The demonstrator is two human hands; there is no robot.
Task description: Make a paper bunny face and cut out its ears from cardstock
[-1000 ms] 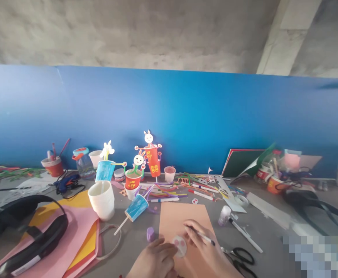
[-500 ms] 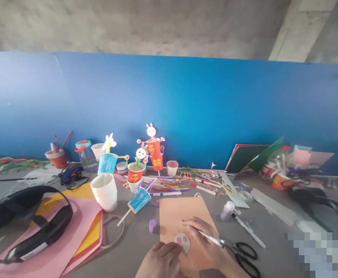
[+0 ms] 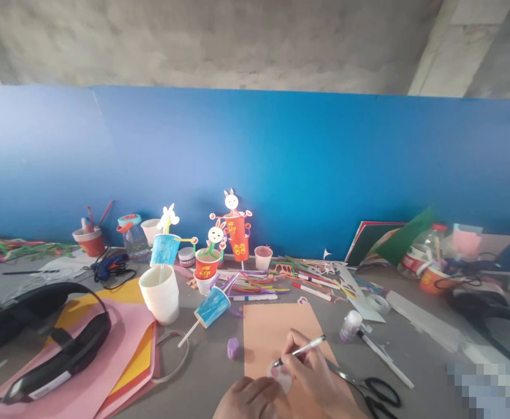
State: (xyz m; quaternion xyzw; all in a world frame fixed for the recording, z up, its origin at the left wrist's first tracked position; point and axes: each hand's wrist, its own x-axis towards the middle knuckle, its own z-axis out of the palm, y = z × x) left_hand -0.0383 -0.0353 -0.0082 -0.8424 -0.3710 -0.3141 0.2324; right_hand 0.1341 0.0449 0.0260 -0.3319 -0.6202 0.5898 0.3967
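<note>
My right hand (image 3: 305, 364) grips a pen (image 3: 305, 348), with its dark tip down at a small white paper disc (image 3: 284, 381). Pinkish spots on the disc are partly hidden by my hands. My left hand (image 3: 250, 398) is closed, its fingers bent and pressed together at the disc's lower left edge, holding it. Beneath both hands lies a sheet of orange paper (image 3: 276, 326). Black-handled scissors (image 3: 371, 391) rest just right of my right hand, with their blades partly behind it.
A purple cap-like piece (image 3: 233, 348) and a glue stick (image 3: 351, 326) flank the sheet. Behind stand rabbit-topped red cups (image 3: 237, 235), blue cups (image 3: 211, 307) and stacked white cups (image 3: 159, 297). Markers (image 3: 314, 292) lie scattered there. A black headset (image 3: 58, 343) covers coloured paper at left.
My right hand has brought the pen up, turning its tip down to the left onto the disc. My left hand stays at the disc. The view has shifted slightly.
</note>
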